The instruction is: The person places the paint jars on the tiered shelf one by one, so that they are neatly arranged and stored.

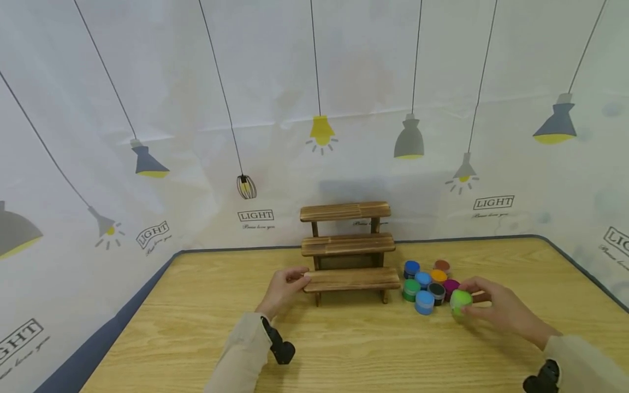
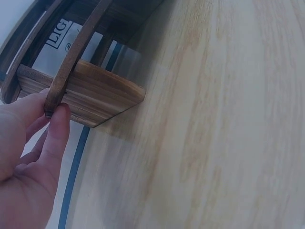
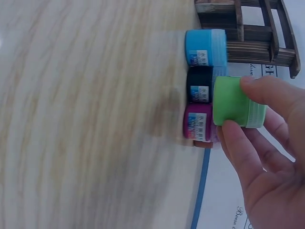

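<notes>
A three-tier wooden stand (image 1: 351, 279) stands near the back of the table. My left hand (image 1: 281, 292) pinches the left end of its lowest plank; the left wrist view shows the thumb and a finger on either side of the plank's edge (image 2: 58, 90). With thumb and fingers, my right hand (image 1: 506, 311) holds a light green paint jar (image 3: 233, 102) at the near right of a cluster of jars. Closest to it are a purple jar (image 3: 198, 125), a black jar (image 3: 200, 85) and a light blue jar (image 3: 205, 47).
Right of the stand, the cluster also has a darker green jar (image 1: 411, 290), an orange jar (image 1: 439, 276), a reddish-brown jar (image 1: 441, 266) and a dark blue jar (image 1: 411, 268). A wall sheet printed with lamps (image 1: 275, 153) rises behind the wood-grain table (image 1: 354, 349).
</notes>
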Demonstrator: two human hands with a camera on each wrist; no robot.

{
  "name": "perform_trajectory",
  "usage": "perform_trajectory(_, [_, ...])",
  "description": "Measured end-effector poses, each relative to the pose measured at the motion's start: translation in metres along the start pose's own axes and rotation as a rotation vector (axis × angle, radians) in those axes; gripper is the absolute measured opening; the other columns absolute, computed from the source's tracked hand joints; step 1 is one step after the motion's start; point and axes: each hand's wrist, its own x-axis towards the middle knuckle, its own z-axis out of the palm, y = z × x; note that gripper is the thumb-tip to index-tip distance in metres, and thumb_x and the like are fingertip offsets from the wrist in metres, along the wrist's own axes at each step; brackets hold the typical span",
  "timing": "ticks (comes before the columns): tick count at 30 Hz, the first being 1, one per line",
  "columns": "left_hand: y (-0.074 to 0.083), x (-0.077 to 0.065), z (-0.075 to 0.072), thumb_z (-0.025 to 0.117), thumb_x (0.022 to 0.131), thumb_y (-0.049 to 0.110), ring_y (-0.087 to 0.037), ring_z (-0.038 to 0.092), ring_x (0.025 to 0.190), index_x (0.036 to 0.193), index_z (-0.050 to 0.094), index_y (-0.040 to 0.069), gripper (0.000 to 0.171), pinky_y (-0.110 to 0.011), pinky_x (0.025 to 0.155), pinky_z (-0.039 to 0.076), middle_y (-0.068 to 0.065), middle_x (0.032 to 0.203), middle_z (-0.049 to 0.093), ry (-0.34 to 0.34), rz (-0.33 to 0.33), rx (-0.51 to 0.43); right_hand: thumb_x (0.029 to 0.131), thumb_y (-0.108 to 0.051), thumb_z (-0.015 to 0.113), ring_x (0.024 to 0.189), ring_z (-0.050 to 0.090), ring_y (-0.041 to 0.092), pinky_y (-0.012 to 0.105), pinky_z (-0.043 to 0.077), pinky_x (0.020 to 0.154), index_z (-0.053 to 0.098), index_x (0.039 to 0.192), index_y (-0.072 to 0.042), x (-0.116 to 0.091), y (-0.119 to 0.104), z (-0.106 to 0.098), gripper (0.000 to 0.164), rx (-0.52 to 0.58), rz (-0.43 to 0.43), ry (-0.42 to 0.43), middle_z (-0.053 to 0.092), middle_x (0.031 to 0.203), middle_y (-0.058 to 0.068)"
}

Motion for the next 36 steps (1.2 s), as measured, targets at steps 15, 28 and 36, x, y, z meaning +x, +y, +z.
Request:
perform_trajectory(15, [0.003, 0.0, -0.001, 0.059, 0.086, 0.02, -0.017, 0.055, 0.081, 0.111, 0.062, 0.004, 0.03, -0.029, 0.067, 0.049, -0.007, 0.092, 0.06, -0.001, 0.003, 0.006, 0.076, -0.01, 0.07, 0.084, 0.059, 0.021, 0.023, 0.051, 0.064, 0.055, 0.105, 0.0, 0.019, -0.033, -0.014, 0.035, -0.03, -0.12, 0.036, 0.057, 0.101, 0.014])
perform_trajectory(28, [0.002, -0.001, -0.001, 0.06, 0.085, 0.018, -0.017, 0.056, 0.08, 0.109, 0.062, 0.001, 0.029, -0.029, 0.067, 0.049, -0.007, 0.088, 0.061, 0.003, 0.023, 0.011, 0.08, -0.014, 0.066, 0.094, 0.056, 0.033, 0.032, 0.052, 0.07, 0.053, 0.112, -0.001, 0.056, -0.079, -0.014, 0.037, 0.025, -0.139, -0.021, 0.055, 0.109, 0.017])
perform_trajectory(36, [0.004, -0.002, -0.002, 0.059, 0.086, 0.017, -0.019, 0.057, 0.083, 0.111, 0.061, 0.003, 0.029, -0.031, 0.069, 0.049, -0.008, 0.092, 0.062, -0.01, 0.026, 0.007, 0.08, -0.012, 0.067, 0.094, 0.057, 0.03, 0.033, 0.051, 0.071, 0.056, 0.111, -0.003, 0.086, -0.103, 0.004, 0.035, 0.023, -0.217, -0.042, 0.057, 0.108, 0.013])
